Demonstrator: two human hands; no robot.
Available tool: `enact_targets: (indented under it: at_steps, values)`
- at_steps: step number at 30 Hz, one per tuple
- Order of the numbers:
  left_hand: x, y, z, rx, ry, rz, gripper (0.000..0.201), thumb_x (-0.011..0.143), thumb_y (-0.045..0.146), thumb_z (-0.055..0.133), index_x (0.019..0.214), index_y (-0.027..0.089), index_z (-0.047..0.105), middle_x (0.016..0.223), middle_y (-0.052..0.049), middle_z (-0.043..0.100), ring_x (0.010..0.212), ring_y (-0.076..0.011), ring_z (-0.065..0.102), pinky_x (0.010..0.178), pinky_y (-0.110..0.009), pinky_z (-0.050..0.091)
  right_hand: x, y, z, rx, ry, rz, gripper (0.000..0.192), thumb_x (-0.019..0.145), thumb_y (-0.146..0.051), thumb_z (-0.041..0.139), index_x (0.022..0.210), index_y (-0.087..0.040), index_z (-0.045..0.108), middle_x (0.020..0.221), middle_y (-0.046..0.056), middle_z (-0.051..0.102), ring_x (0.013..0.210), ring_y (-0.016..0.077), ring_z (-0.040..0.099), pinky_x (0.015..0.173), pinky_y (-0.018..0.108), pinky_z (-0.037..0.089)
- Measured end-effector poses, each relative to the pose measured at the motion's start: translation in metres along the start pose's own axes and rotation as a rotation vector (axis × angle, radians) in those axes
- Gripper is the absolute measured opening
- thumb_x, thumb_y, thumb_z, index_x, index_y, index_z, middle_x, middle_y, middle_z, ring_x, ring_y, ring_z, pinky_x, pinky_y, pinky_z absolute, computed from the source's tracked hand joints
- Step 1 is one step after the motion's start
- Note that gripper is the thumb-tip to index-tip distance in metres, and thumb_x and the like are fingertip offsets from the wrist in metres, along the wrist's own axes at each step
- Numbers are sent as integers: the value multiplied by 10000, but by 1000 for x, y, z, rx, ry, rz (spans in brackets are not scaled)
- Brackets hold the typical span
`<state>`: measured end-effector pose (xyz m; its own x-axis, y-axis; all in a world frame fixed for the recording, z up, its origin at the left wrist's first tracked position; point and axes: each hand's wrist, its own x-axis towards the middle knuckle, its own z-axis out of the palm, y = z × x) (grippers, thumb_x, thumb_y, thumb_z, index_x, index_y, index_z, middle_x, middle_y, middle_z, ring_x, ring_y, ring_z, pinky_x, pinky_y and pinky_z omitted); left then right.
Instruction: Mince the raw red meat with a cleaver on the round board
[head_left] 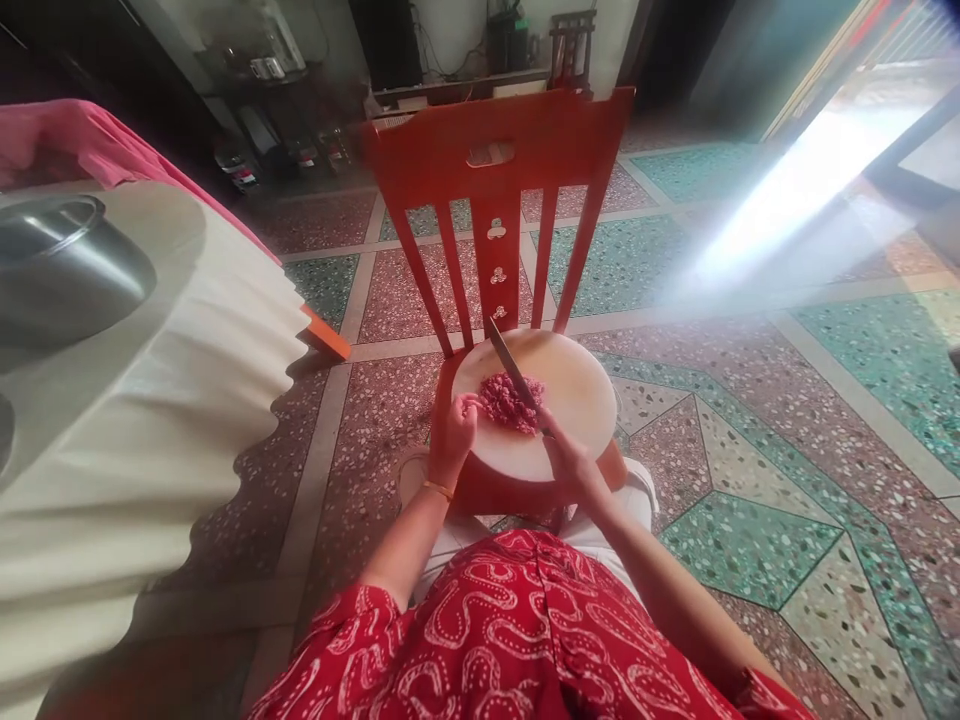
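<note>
A round pale cutting board (pixel 589 385) lies on the seat of a red wooden chair (pixel 501 210). On its left half sits a small heap of chopped raw meat (pixel 499 402). My right hand (pixel 568 458) is closed around the handle of a kitchen knife (pixel 512 366). The blade slants across the meat, its tip pointing up and left past the board's far edge. My left hand (pixel 457 425) rests at the board's left edge with fingers curled, close beside the meat; whatever those fingers may hold is hidden.
On the left, a table with a cream cloth (pixel 195 380) carries a metal pot (pixel 67 270). The chair's slatted back rises beyond the board. Patterned terrazzo floor (pixel 750 430) surrounds the chair. Bright light falls through a doorway (pixel 840 130) at the right.
</note>
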<state>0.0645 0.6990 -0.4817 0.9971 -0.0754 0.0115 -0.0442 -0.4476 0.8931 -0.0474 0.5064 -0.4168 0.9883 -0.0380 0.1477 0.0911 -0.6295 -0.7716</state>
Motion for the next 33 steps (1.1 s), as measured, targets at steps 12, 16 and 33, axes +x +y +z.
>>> enact_targets:
  at_steps: [12,16,33]
  values:
    - [-64,-40,7,15,8,203,196,878,274,408,956,179,561,948,-81,638,913,-175,600,842,-317,474,7,0,8,-260,-74,32,502,926,-279,329,1425,-224,319,1015,80,692,802,192,673,740,276,506]
    - [-65,-43,3,75,-12,254,213,884,272,409,1004,182,560,972,-80,634,937,-176,597,868,-330,474,10,3,7,-274,-195,138,491,900,-252,379,1390,-234,387,959,62,708,738,178,678,660,237,512]
    - [-80,-54,7,565,-145,399,481,898,232,346,1379,207,338,1392,-72,421,1324,-215,314,1097,-433,250,11,-6,6,-205,-53,22,497,925,-278,338,1419,-220,328,1156,75,637,967,195,639,819,291,496]
